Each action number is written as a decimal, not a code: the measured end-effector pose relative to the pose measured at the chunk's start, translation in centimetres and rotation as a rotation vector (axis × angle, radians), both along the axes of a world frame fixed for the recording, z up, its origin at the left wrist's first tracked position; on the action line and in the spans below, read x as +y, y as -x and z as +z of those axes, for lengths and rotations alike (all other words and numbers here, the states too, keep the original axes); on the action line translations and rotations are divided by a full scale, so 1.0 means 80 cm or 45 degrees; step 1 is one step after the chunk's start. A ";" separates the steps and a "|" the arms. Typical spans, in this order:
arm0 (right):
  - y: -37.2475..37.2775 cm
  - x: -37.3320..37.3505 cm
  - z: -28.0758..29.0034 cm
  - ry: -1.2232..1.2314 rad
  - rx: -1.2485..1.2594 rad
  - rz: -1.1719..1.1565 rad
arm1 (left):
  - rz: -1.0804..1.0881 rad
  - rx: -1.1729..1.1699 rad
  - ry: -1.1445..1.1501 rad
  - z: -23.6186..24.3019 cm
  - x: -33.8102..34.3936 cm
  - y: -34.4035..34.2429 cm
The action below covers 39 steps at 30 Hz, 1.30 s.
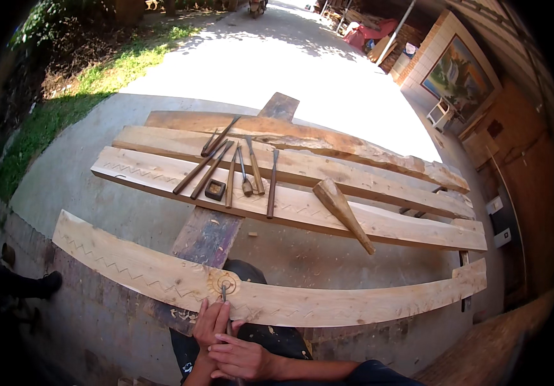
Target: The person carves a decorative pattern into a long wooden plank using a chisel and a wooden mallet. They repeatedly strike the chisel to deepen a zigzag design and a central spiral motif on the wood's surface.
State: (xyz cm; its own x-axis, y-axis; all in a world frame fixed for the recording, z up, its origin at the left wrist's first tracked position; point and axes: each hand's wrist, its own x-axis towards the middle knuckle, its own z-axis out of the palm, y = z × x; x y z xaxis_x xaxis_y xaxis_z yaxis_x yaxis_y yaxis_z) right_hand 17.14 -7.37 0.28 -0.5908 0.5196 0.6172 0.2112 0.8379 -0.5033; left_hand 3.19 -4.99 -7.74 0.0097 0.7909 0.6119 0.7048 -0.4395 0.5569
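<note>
A carving gouge (229,327) stands with its blade tip on a round carved rosette (223,283) in the nearest wooden beam (347,305). My left hand (210,323) is closed around the tool low down, close to the beam's near edge. Just behind it, my right hand (246,358) wraps the handle, its fingers crossing over the left wrist. The handle's far end is partly hidden under the right hand. Zigzag lines run along the beam on the left of the rosette, with fainter ones to the right.
Beyond lie several more beams (380,222), bearing a row of wood-handled chisels (272,186), a small dark square box (215,189) and a wooden mallet (341,209). A plank support (207,235) runs beneath them. Wood chips lie about. At the left edge shows another person's dark shoe (49,283).
</note>
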 end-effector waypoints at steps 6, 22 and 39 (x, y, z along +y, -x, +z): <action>-0.010 0.004 0.011 -0.001 -0.020 0.027 | 0.066 0.010 -0.045 0.006 0.002 -0.004; -0.035 -0.014 0.037 -0.044 0.021 -0.043 | -0.369 -0.152 0.304 -0.015 -0.084 -0.058; -0.023 -0.049 0.031 -0.074 0.003 -0.030 | 0.046 -0.048 -0.059 0.036 -0.052 0.005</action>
State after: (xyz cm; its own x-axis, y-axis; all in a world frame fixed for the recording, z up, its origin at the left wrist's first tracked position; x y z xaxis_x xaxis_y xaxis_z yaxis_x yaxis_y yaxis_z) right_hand 18.96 -11.33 2.73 -0.5775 0.4964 0.6482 0.2298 0.8607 -0.4544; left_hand 2.76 -9.12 -4.88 -0.0419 0.7613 0.6471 0.6998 -0.4399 0.5629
